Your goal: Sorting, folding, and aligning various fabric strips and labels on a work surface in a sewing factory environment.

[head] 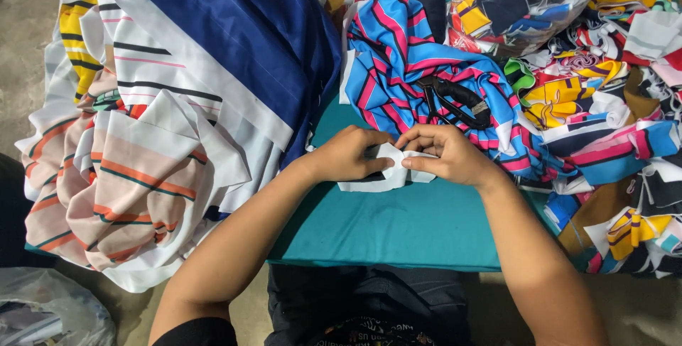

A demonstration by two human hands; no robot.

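White cloth piece point(387, 168): small and folded, it lies on the teal table cover point(398, 225) right in front of me, pinched between both my hands.
Left hand point(349, 154): my fingers curl down over the left part of the piece and press it flat against the cover, thumb tucked toward the fold.
Right hand point(444, 154): fingertips clenched on the right edge, nipping a small crease where the two hands meet.
Doing it well: I judge the fold needs even tension, so I keep both thumbs close together and the edges lined up before I press the crease; if one hand pulls harder, the piece will skew.
Scissors point(455, 101): black-handled, resting on the blue-and-pink striped fabric point(405, 62) just beyond my hands, within easy reach.
Left side: a heap of peach-striped cloth point(135, 182) and a navy-and-white sheet point(234, 40) hangs over the table edge.
Right side: a jumble of bright scraps point(604, 126), well clear of the fold.
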